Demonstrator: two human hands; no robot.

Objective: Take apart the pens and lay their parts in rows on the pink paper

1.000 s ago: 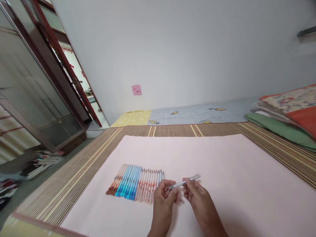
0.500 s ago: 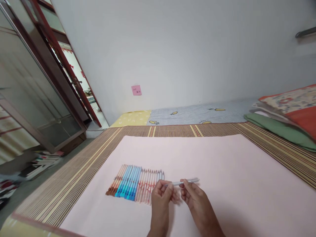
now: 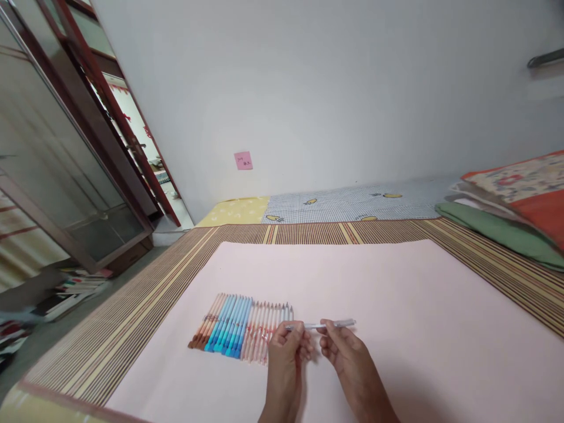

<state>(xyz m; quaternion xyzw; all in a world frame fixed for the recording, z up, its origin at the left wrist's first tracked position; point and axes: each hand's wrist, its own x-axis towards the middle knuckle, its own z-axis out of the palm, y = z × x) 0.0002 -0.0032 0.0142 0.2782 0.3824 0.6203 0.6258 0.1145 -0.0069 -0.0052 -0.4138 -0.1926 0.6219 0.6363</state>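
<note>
Grip: left hand (image 3: 286, 352) and right hand (image 3: 343, 352) both pinch one slim clear plastic pen (image 3: 328, 324), level, over the near edge of the pale pink sheet (image 3: 396, 294). Row of brown, blue and white pens (image 3: 240, 328) lies just left; this pen not yet down.

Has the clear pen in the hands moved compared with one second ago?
Yes. The clear pen shifted left toward the row of pens, and is now held nearly level.

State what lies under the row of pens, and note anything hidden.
The row of pens rests on a pink sheet, which lies over a striped mat. The left hand, sharing a clear pen with the right hand, covers the row's near right corner, hiding the sheet there.
</note>
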